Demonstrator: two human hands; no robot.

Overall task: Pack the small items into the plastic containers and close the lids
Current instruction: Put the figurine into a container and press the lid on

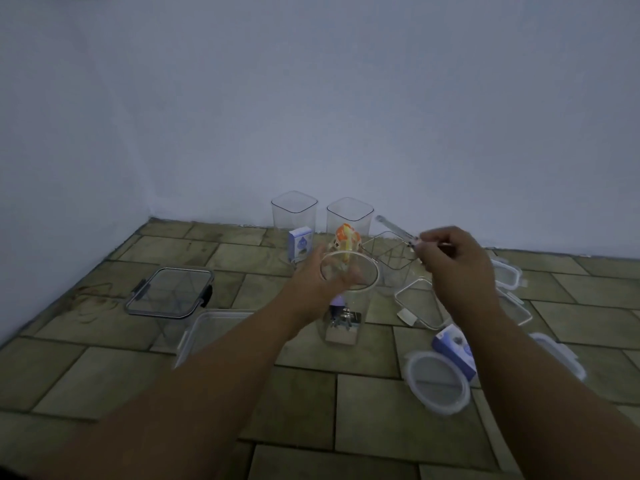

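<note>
My left hand [323,275] grips the rim of a tall round clear container [346,306] standing on the tiled floor, with small purple and metal items at its bottom. My right hand [450,258] pinches a thin clear pen-like item [394,226] that points up and left, above a small square open container [391,254]. An orange-and-white toy [348,241] stands just behind the round container. A round lid [438,384] lies at the front right, next to a small blue-and-white box [455,349].
Two tall square open containers [294,211] [349,216] stand against the wall, with a blue box [300,244] in front. A closed rectangular container [171,292] and an open rectangular one [207,330] sit at the left. Several loose lids [420,304] lie at the right.
</note>
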